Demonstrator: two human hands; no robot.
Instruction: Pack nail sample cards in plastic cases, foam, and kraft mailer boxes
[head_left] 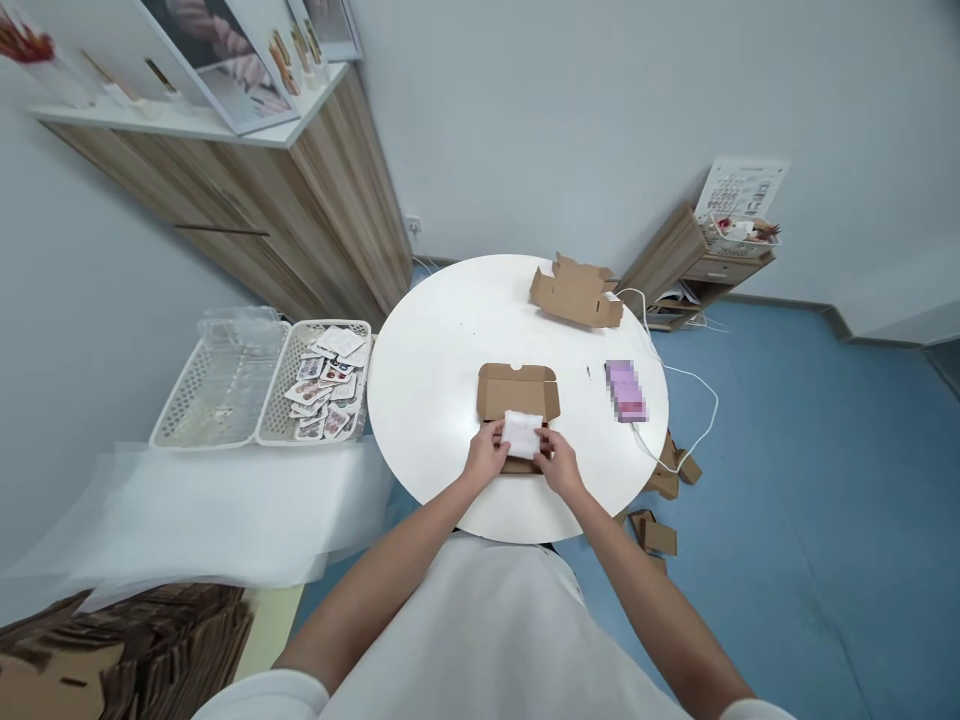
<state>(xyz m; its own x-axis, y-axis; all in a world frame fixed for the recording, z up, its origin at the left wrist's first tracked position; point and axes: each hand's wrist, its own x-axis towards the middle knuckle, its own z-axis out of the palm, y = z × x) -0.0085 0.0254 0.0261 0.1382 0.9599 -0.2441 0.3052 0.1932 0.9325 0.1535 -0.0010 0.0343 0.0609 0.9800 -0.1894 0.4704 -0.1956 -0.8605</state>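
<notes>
Between my two hands is a small white wrapped packet (522,434), held just over an open brown cardboard box (517,392). My left hand (487,452) grips the packet's left edge with thumb and fingers. On the opposite edge, the fingers of my right hand (556,460) close on the packet too. The box's lid stands raised on the far side, and its tray lies partly hidden under the packet and my hands. What the wrapping contains cannot be seen.
On the round white table (427,400) lie an unfolded cardboard box (576,292) and a blurred purple object (626,390) beside a white cable (694,375). White baskets (274,420) at left hold printed cards. Foam sheets (202,510) cover folded cardboard (172,650). Small boxes (660,538) lie on the floor.
</notes>
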